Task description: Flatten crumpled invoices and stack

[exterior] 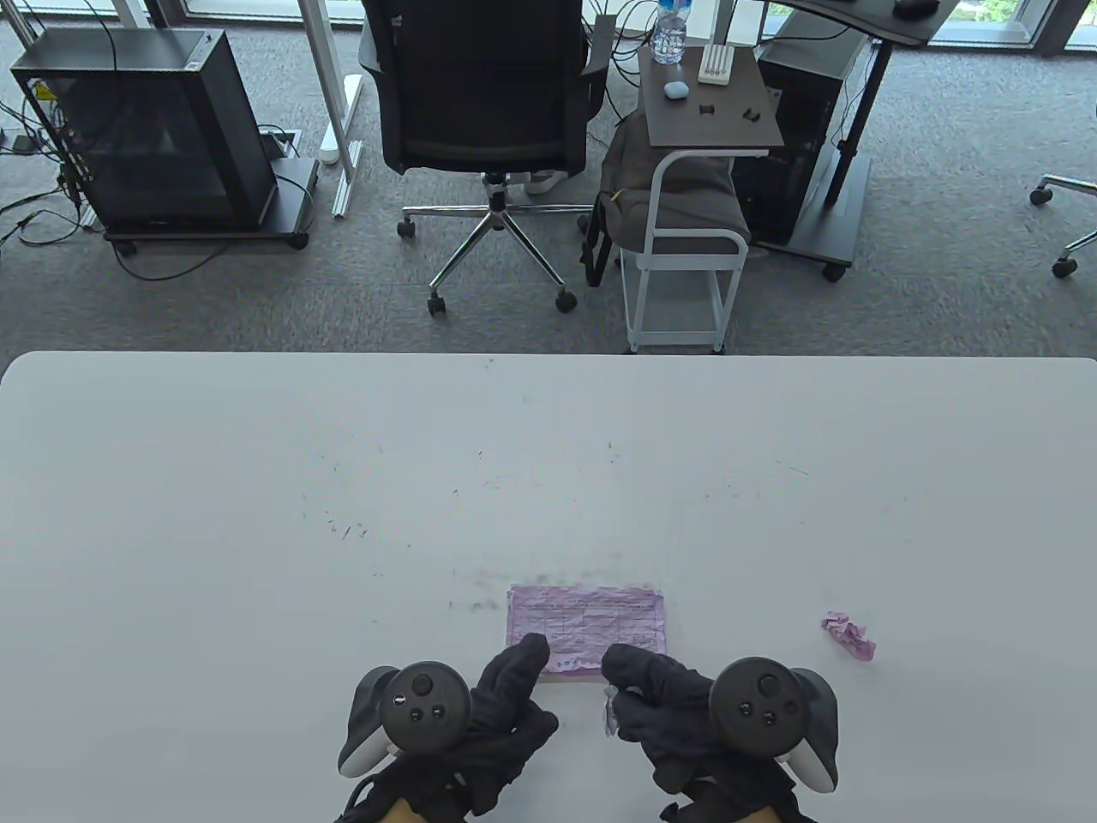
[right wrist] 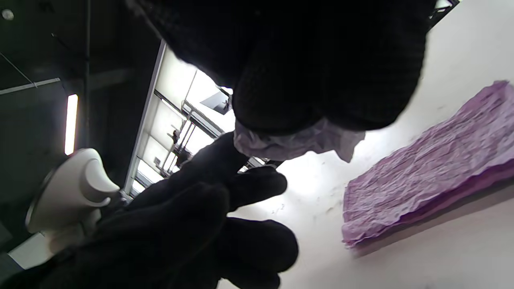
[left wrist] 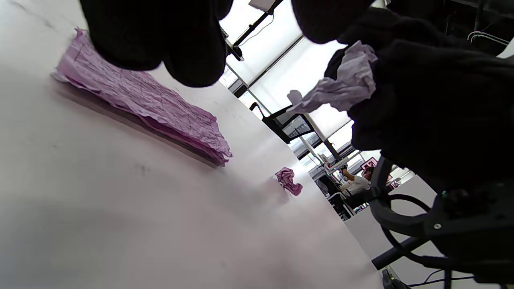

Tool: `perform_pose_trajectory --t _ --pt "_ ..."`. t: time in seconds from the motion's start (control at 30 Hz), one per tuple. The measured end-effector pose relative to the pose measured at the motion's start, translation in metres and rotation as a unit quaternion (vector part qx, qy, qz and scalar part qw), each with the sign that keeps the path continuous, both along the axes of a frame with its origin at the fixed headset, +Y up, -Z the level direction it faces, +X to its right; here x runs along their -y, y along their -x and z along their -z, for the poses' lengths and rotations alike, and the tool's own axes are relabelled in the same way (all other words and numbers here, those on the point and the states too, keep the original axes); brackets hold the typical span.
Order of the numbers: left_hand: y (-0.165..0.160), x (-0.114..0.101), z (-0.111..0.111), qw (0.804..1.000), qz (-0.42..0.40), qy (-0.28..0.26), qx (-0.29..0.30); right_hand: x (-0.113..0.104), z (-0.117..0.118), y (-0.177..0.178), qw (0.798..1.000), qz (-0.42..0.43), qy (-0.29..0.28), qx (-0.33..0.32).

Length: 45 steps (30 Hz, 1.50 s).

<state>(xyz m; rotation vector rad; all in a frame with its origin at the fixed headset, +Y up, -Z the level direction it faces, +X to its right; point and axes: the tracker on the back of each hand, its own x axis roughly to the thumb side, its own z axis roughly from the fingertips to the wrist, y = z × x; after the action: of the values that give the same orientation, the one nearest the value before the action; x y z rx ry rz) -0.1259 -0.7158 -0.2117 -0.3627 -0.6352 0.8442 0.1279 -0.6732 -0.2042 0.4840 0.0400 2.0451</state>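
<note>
An office with grey carpet lies beyond the white table (exterior: 257,480): a black swivel chair (exterior: 484,94), a dark computer case on a wheeled stand (exterior: 150,129) and a small side table carrying a water bottle (exterior: 668,30).

On the table's near edge lies a stack of flattened invoices (exterior: 587,626), pale purple and still creased. Well to its right sits one crumpled invoice ball (exterior: 848,636), apart from everything. The right hand (exterior: 686,711) holds a second crumpled invoice (left wrist: 345,82) just in front of the stack, its fingers closed around the wad; the right wrist view shows the paper pinched under the glove. The left hand (exterior: 480,711) hangs close beside it with fingers loosely spread; its index fingertip reaches the stack's near left corner in the table view, though whether it presses the paper cannot be told. It grips nothing.

The held sheet looks thin, very light and soft, likely to tear if pulled hard along a crease and to spring back after smoothing. A sensible hold would be at two opposite edges or corners, teased apart gently, then pressed flat with the palms from the middle outward. Thick gloves will probably make picking out a single edge fiddly.

The stack's top sheet shows a printed grid of lines and rows; the text is too small to read, and no brand or label is legible.
</note>
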Motion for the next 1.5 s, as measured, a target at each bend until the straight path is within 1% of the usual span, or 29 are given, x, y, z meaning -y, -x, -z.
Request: perform_pose_trajectory --t 0.03,0.07,0.1,0.13,0.17,0.23,0.27,0.33,0.4,0.47,0.57,0.63,0.67,0.73,0.8,0.87,0.9,1.03,1.1,1.17,1.3,1.43,1.5 --pt "-0.002 0.002 -0.001 1.000 -0.011 0.012 0.012 0.007 0.001 -0.002 0.998 0.057 0.028 0.001" --pt "-0.004 0.003 -0.001 0.999 -0.027 0.023 0.021 0.010 0.002 -0.003 0.995 0.086 0.040 -0.011" --pt "-0.006 0.004 -0.001 0.998 -0.048 0.034 0.026 0.013 0.003 -0.004 0.991 0.121 0.046 -0.031" --pt "-0.008 0.005 -0.001 0.995 -0.077 0.052 0.038 0.013 0.004 -0.005 0.986 0.151 0.055 -0.037" --pt "-0.009 0.006 -0.001 0.991 -0.106 0.072 0.049 0.013 0.004 -0.004 0.984 0.164 0.055 -0.041" --pt "-0.011 0.006 -0.001 0.982 -0.150 0.096 0.061 0.013 0.003 -0.002 0.983 0.165 0.049 -0.060" --pt "-0.012 0.007 -0.002 0.980 -0.158 0.099 0.067 0.012 0.002 0.000 0.984 0.159 0.043 -0.065" --pt "-0.013 0.007 -0.002 0.977 -0.171 0.103 0.070 0.010 -0.001 0.004 0.990 0.129 0.011 -0.055" --pt "-0.013 0.005 -0.003 0.978 -0.184 0.088 0.049 0.011 -0.003 0.009 0.989 0.128 0.011 -0.068" --pt "-0.012 0.003 -0.003 0.981 -0.180 0.064 0.027 0.011 -0.005 0.011 0.988 0.138 0.010 -0.073" --pt "-0.006 -0.001 -0.001 0.987 -0.160 0.022 -0.015 0.006 -0.004 0.006 0.993 0.106 -0.035 -0.027" --pt "-0.001 -0.004 0.001 0.990 -0.138 -0.008 -0.030 0.006 0.000 0.002 0.995 0.085 -0.044 -0.003" --pt "0.000 -0.004 0.002 0.990 -0.136 -0.009 -0.030 0.007 0.001 0.001 0.996 0.086 -0.035 -0.006" --pt "0.001 -0.003 0.001 0.987 -0.156 0.016 -0.024 0.013 0.003 0.002 0.993 0.112 -0.011 -0.018" --pt "0.002 -0.005 0.000 0.987 -0.156 0.011 -0.029 0.013 0.001 0.004 0.992 0.126 -0.003 -0.016" --pt "0.005 -0.006 -0.002 0.989 -0.143 0.005 -0.036 0.009 -0.001 0.003 0.996 0.090 -0.019 -0.002" --pt "0.007 -0.006 -0.002 0.989 -0.142 0.012 -0.046 0.008 -0.002 0.002 0.998 0.063 -0.029 0.008" --pt "0.011 0.000 0.001 0.987 -0.144 0.059 -0.046 0.008 -0.003 0.000 0.999 0.006 -0.038 0.020" --pt "0.010 0.006 0.003 0.979 -0.173 0.106 -0.029 0.008 -0.001 0.000 0.998 -0.047 -0.039 0.014" --pt "0.009 0.011 0.005 0.967 -0.206 0.146 -0.017 0.009 0.001 0.000 0.996 -0.077 -0.050 0.006" --pt "0.011 0.014 0.007 0.965 -0.208 0.160 -0.023 0.013 0.004 -0.004 0.995 -0.092 -0.035 -0.004" --pt "0.013 0.019 0.007 0.953 -0.230 0.197 -0.017 0.015 0.005 -0.006 0.995 -0.097 -0.035 -0.001" --pt "0.014 0.021 0.008 0.945 -0.242 0.218 -0.013 0.016 0.004 -0.006 0.994 -0.099 -0.047 0.006"
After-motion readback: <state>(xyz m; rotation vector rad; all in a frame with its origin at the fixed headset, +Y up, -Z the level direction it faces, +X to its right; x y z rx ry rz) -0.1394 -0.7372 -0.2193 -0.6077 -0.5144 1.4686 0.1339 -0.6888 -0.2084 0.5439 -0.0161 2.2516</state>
